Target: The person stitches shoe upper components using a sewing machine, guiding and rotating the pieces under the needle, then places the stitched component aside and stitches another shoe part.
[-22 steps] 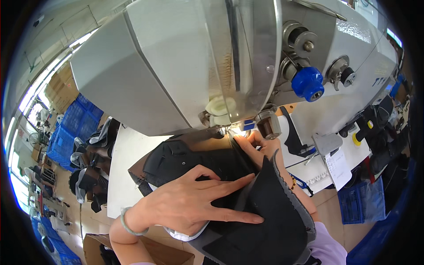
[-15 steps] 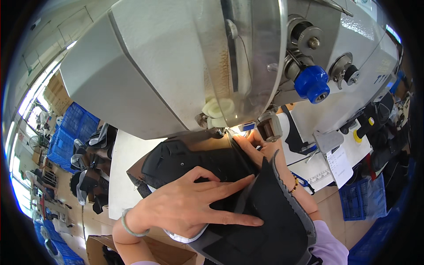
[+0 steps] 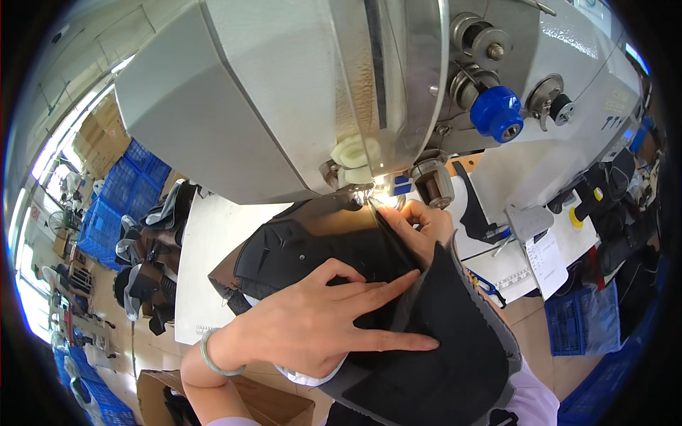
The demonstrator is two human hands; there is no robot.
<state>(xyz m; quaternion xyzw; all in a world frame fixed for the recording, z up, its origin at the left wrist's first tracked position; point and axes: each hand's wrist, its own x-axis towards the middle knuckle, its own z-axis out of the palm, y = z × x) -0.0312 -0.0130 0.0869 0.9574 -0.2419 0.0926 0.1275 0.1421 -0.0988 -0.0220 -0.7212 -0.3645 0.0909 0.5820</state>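
Observation:
A black shoe upper (image 3: 312, 245) with grey-edged panels lies under the head of a big grey sewing machine (image 3: 284, 99). My left hand (image 3: 312, 326) lies flat on the black material, fingers stretched out to the right, a pale green bangle on the wrist. My right hand (image 3: 419, 227) pinches the edge of the upper right by the needle area, where a small lamp shines. Most of my right hand is hidden behind the raised black panel (image 3: 440, 341).
The machine head fills the top of the view, with a blue knob (image 3: 496, 113) at its right. A white table (image 3: 206, 263) carries the work. At the left stand blue crates (image 3: 121, 192) and stacked shoe uppers (image 3: 149, 270). A cardboard box (image 3: 234, 397) sits below.
The view has drawn nearer to the machine and shifted a little. Both hands stay in the same hold on the black upper.

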